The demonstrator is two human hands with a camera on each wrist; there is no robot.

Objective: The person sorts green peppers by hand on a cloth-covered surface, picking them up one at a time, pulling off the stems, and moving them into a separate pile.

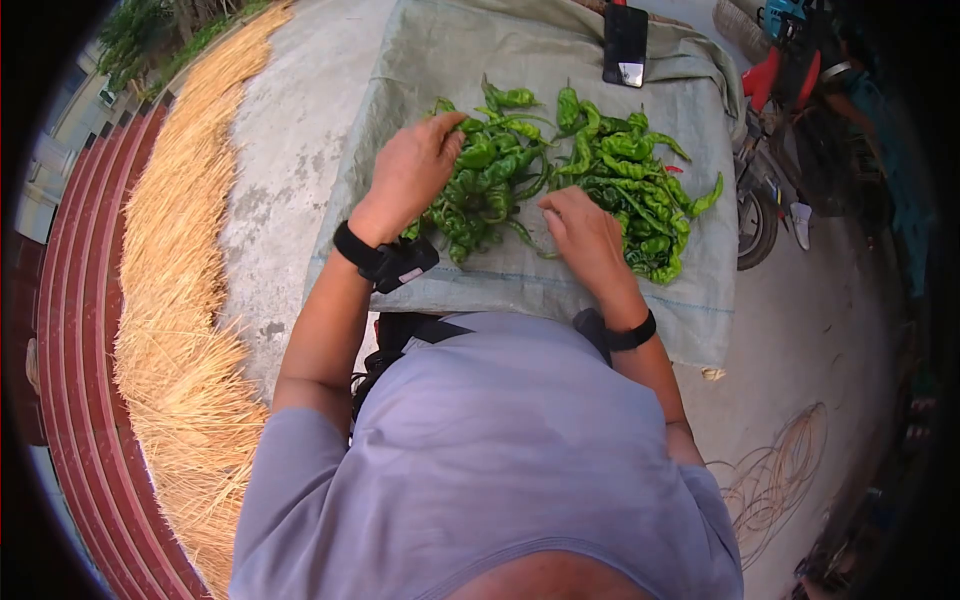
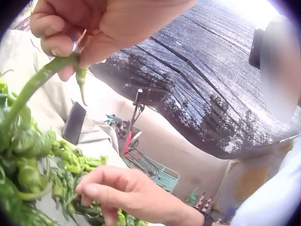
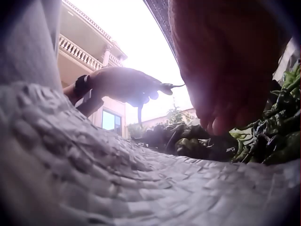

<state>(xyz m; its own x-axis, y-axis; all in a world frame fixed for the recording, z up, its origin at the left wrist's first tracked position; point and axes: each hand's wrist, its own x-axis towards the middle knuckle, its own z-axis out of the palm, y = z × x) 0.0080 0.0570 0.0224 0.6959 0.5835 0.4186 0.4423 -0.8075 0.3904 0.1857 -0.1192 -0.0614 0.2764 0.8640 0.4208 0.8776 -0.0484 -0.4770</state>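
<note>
Two heaps of green peppers, a left heap [image 1: 490, 185] and a right heap [image 1: 640, 190], lie on a grey-green woven sheet [image 1: 700, 300]. My left hand [image 1: 415, 170] is over the left heap's upper left side; in the left wrist view that hand [image 2: 113, 23] pinches a small green pepper [image 2: 81, 82] and the end of a longer one [image 2: 33, 84] between thumb and fingers. My right hand [image 1: 585, 235] is between the heaps, near the sheet, fingers loosely bent; the left wrist view shows this hand [image 2: 131, 193] with nothing visible in its fingers.
A black phone [image 1: 625, 45] lies at the sheet's far edge. Straw [image 1: 180, 300] covers the ground at the left beside red steps [image 1: 90, 300]. Coiled cable [image 1: 780, 480] lies on the floor at the right, and a wheeled vehicle [image 1: 757, 215] stands beyond the sheet.
</note>
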